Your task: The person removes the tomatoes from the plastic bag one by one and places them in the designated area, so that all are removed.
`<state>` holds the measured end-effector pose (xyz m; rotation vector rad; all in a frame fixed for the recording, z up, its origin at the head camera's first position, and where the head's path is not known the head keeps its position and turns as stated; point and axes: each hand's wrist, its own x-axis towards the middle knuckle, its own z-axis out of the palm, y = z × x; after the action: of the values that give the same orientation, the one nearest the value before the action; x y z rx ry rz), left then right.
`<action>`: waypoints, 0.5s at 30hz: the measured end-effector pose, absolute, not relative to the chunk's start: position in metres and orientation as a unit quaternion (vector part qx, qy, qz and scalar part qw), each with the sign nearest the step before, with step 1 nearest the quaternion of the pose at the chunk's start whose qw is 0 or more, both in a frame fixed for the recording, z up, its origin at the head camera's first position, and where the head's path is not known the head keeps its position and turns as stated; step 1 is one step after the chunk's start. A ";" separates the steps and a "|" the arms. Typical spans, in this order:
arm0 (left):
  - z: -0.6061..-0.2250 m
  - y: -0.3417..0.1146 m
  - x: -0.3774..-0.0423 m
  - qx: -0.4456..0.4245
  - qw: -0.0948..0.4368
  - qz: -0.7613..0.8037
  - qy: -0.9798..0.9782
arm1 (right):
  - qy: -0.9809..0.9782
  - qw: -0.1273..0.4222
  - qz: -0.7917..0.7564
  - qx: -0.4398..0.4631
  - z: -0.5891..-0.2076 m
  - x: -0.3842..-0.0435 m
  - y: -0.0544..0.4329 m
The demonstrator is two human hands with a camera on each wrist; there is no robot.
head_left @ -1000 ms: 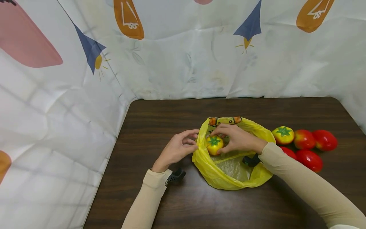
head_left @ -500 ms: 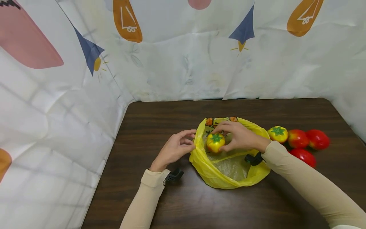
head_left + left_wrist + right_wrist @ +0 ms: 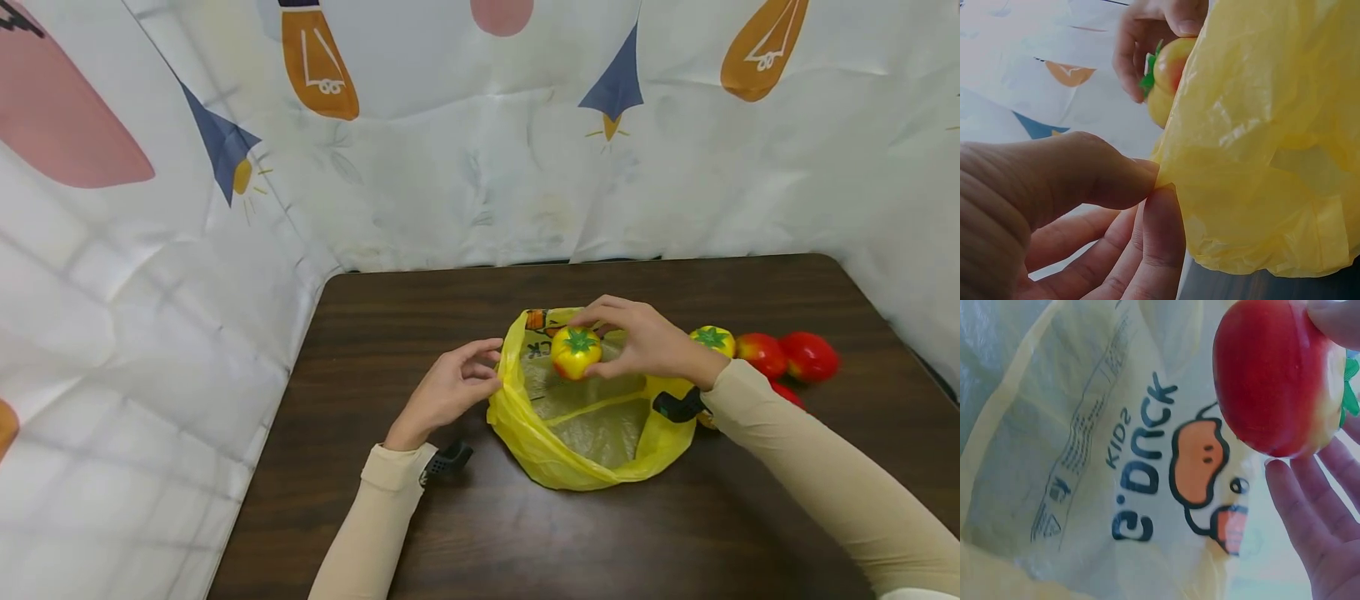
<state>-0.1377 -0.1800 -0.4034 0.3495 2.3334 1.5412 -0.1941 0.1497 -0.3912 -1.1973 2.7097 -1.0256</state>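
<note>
My left hand (image 3: pixel 446 392) pinches the left rim of a yellow plastic bag (image 3: pixel 517 429) between thumb and fingertips. That pinch on the thin film shows close up in the left wrist view, with the bag wall (image 3: pixel 1254 119) beside it. Over the bag's far left part, my right hand (image 3: pixel 645 337) holds a yellow toy tomato (image 3: pixel 576 353) with a green leafy top between thumb and fingers. Its underside is red, as the right wrist view shows on the tomato (image 3: pixel 1272 381). The bag stands with its mouth wide; its visible inside holds nothing else.
Right of the bag lie another yellow tomato (image 3: pixel 712 338) and red ones (image 3: pixel 810 357); my right sleeve (image 3: pixel 795 442) partly covers this group. A dark wooden table (image 3: pixel 397 308) lies beneath. White printed sheets (image 3: pixel 450 192) hang behind it and on the left.
My right hand has lifted the toy tomato from inside the bag up to about its mouth. The left hand keeps its pinch on the rim. The head view has shifted slightly.
</note>
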 end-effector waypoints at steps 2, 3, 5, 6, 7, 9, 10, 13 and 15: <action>-0.404 -0.180 -0.138 0.120 0.162 0.540 0.817 | 0.866 -0.004 -0.327 -0.379 -0.389 -0.194 0.153; -0.404 -0.180 -0.138 0.119 0.163 0.540 0.817 | 0.867 -0.008 -0.326 -0.377 -0.388 -0.194 0.155; -0.403 -0.179 -0.137 0.117 0.163 0.540 0.817 | 0.870 -0.014 -0.325 -0.370 -0.385 -0.193 0.159; -0.403 -0.180 -0.137 0.115 0.163 0.540 0.817 | 0.871 -0.017 -0.326 -0.367 -0.384 -0.193 0.161; -0.403 -0.180 -0.137 0.114 0.164 0.540 0.817 | 0.873 -0.020 -0.326 -0.362 -0.382 -0.192 0.163; -0.403 -0.180 -0.136 0.111 0.165 0.540 0.818 | 0.877 -0.023 -0.325 -0.353 -0.380 -0.191 0.167; -0.403 -0.180 -0.136 0.111 0.166 0.539 0.818 | 0.879 -0.024 -0.324 -0.350 -0.378 -0.190 0.170; -0.403 -0.179 -0.136 0.108 0.167 0.538 0.819 | 0.884 -0.027 -0.318 -0.341 -0.375 -0.187 0.178; -0.403 -0.179 -0.136 0.107 0.167 0.537 0.820 | 0.887 -0.034 -0.313 -0.337 -0.373 -0.186 0.184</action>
<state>-0.1359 -0.1789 -0.4027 0.3036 2.3344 1.5285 -0.1857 0.1839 -0.3729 -1.0828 2.8488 -1.0040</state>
